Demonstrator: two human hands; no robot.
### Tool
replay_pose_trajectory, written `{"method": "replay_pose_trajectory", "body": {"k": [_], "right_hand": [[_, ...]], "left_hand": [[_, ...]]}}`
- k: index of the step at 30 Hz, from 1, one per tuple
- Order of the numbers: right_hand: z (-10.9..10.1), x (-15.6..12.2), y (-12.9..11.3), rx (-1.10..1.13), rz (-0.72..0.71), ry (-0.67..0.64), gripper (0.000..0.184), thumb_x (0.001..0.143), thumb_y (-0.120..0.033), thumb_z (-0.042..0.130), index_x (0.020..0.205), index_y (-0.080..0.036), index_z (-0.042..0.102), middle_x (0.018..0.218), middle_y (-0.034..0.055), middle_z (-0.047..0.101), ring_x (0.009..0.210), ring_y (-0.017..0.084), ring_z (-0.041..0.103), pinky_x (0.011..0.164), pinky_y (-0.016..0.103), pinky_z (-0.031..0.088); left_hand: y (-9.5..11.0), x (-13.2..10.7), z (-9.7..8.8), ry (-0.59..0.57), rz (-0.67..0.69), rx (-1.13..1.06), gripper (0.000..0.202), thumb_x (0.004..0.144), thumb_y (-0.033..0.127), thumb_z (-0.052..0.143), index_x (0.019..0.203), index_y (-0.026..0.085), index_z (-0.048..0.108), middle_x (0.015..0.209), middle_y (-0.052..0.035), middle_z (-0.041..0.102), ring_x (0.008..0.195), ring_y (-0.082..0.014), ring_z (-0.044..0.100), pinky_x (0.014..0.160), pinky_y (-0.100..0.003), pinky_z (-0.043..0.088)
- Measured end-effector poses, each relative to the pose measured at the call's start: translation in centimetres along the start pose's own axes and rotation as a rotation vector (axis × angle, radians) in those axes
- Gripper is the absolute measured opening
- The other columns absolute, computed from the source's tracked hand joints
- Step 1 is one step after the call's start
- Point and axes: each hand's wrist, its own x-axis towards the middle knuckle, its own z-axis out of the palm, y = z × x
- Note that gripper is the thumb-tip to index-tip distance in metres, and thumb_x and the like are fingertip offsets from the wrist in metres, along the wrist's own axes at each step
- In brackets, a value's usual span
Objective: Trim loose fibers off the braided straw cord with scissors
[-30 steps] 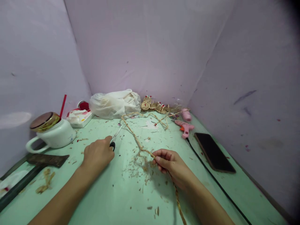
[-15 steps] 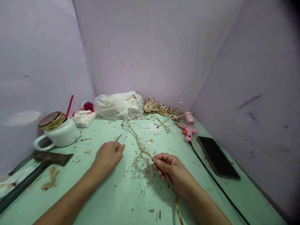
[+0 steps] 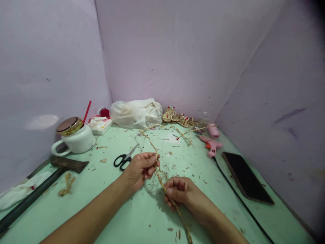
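Observation:
A long braided straw cord (image 3: 159, 176) runs from the back of the green table down past its front edge. My left hand (image 3: 142, 168) pinches the cord between thumb and fingers. Slightly nearer to me, my right hand (image 3: 181, 193) is closed on the same cord, whose near end trails below it. Black-handled scissors (image 3: 126, 158) lie on the table just left of my left hand, blades pointing away. Dry scraps (image 3: 162, 179) are scattered beneath the cord.
To the left are a hammer (image 3: 69, 164), a white mug (image 3: 78, 139) with a lidded jar top (image 3: 69, 126), and a small box (image 3: 101, 126). A plastic bag (image 3: 137, 113) and woven straw pieces (image 3: 169, 115) lie behind. A pink glue gun (image 3: 212, 145) and a phone (image 3: 247, 178) are at right.
My left hand has left the scissors, moved right and taken hold of the braided cord. My right hand still grips the cord. The view has shifted a little to the left.

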Motion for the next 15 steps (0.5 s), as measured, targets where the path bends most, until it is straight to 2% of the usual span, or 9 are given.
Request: {"method": "replay_pose_trajectory", "body": {"k": [4, 8, 11, 15], "right_hand": [[0.4, 0.1, -0.1, 0.068, -0.046, 0.017, 0.031, 0.059, -0.035, 0.071, 0.079, -0.014, 0.062, 0.072, 0.0038, 0.062, 0.054, 0.01, 0.054, 0.054, 0.025, 0.042], [0.5, 0.2, 0.1, 0.092, -0.103, 0.009, 0.024, 0.061, -0.032, 0.071, 0.075, -0.014, 0.063, 0.061, -0.0007, 0.055, 0.052, 0.009, 0.05, 0.052, 0.024, 0.043], [0.4, 0.3, 0.2, 0.065, -0.111, 0.028, 0.023, 0.06, -0.03, 0.071, 0.073, -0.013, 0.064, 0.055, -0.0024, 0.051, 0.05, 0.008, 0.047, 0.047, 0.021, 0.042], [0.5, 0.3, 0.1, 0.03, -0.131, 0.049, 0.024, 0.057, -0.03, 0.072, 0.069, -0.013, 0.062, 0.053, -0.0028, 0.052, 0.046, 0.007, 0.047, 0.046, 0.021, 0.041]], "left_hand": [[-0.6, -0.2, 0.5, -0.044, 0.077, 0.126, 0.013, 0.07, 0.022, 0.06, 0.067, 0.011, 0.054, 0.066, -0.0013, 0.056, 0.038, -0.0008, 0.038, 0.033, -0.013, 0.022], [-0.9, -0.1, 0.5, -0.081, 0.097, 0.201, 0.015, 0.074, 0.024, 0.056, 0.068, 0.01, 0.056, 0.055, 0.0006, 0.051, 0.038, -0.0015, 0.038, 0.034, -0.013, 0.023], [-0.9, 0.1, 0.5, -0.099, 0.075, 0.146, 0.016, 0.074, 0.025, 0.055, 0.069, 0.01, 0.056, 0.063, -0.002, 0.055, 0.041, -0.0024, 0.041, 0.035, -0.013, 0.025], [-1.1, 0.4, 0.4, -0.009, 0.056, 0.095, 0.016, 0.071, 0.025, 0.059, 0.067, 0.01, 0.054, 0.069, -0.0029, 0.056, 0.04, -0.0017, 0.04, 0.033, -0.013, 0.024]]}}
